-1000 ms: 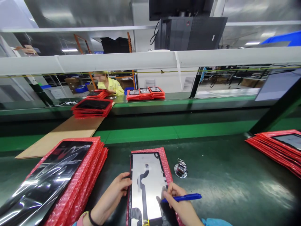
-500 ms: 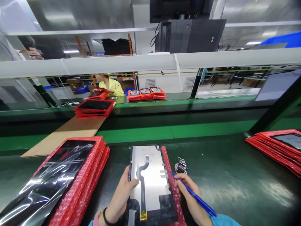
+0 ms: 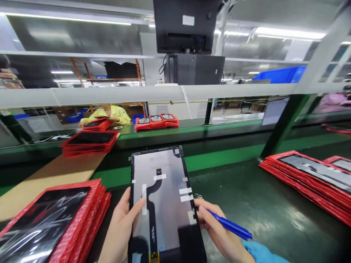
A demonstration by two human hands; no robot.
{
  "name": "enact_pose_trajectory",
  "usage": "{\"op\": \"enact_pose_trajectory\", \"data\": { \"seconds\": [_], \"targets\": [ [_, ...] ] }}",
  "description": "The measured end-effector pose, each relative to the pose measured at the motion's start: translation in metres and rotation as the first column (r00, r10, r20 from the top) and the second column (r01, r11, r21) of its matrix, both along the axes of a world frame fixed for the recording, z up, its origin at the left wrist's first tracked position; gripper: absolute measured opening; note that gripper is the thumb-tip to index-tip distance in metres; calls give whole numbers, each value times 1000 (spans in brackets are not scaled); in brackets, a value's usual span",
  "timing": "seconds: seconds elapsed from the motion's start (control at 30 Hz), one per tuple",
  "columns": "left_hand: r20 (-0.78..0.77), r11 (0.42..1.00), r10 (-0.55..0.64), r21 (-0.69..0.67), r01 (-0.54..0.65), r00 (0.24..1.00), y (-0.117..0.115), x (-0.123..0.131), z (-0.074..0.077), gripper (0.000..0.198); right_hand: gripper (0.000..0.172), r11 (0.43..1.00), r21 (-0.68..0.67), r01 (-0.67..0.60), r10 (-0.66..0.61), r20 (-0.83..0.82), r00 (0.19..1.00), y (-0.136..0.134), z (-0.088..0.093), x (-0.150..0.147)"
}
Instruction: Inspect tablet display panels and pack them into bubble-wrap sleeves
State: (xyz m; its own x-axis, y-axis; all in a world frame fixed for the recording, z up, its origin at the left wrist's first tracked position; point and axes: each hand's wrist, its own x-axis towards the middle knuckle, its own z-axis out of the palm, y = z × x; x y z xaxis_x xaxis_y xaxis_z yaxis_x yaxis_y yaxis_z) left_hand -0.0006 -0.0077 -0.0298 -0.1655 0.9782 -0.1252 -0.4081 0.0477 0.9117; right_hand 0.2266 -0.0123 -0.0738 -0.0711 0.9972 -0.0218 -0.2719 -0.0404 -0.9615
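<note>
A tablet screen panel (image 3: pixel 170 208) is tilted up in front of me, its silver-grey back towards me. A dark ribbon cable (image 3: pixel 152 219) runs down that back, and white tape strips (image 3: pixel 186 194) sit near its right edge. My left hand (image 3: pixel 120 219) grips the panel's left side, thumb across the back. Closed around a blue pen (image 3: pixel 229 224), my right hand (image 3: pixel 216 226) is at the panel's right edge; the pen's tip is hidden by the fingers. Behind that hand, a small metal object (image 3: pixel 199 196) shows only in part.
At left is a stack of red bubble-wrap sleeves (image 3: pixel 93 215) topped by a black screen. More red sleeves (image 3: pixel 301 186) with panels lie right, beside a dark post (image 3: pixel 285 124). A board (image 3: pixel 63 168) bridges to the far bench, where a person in yellow (image 3: pixel 120 114) works.
The panel has come up off its red bubble-wrap sleeve and tilted towards me, both hands moving with it. The camera view has turned up and to the right.
</note>
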Motion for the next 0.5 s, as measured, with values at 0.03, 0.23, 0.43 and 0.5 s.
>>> {"op": "enact_pose_trajectory", "data": {
  "seconds": [0.03,0.23,0.43,0.5],
  "targets": [
    [7,1000,5,-3,-5,1000,2,0,3,72,45,998,29,50,-51,40,998,-2,5,-1],
    [10,999,42,24,-42,999,11,-1,21,75,29,971,210,115,-170,270,948,-4,39,-3],
    [-29,995,17,96,-15,999,18,-2,35,82,8,945,257,-203,95,378,921,13,66,-5],
    [-36,994,32,107,-28,999,20,-1,39,80,7,931,304,-200,75,377,923,17,74,-7]
  ]
}}
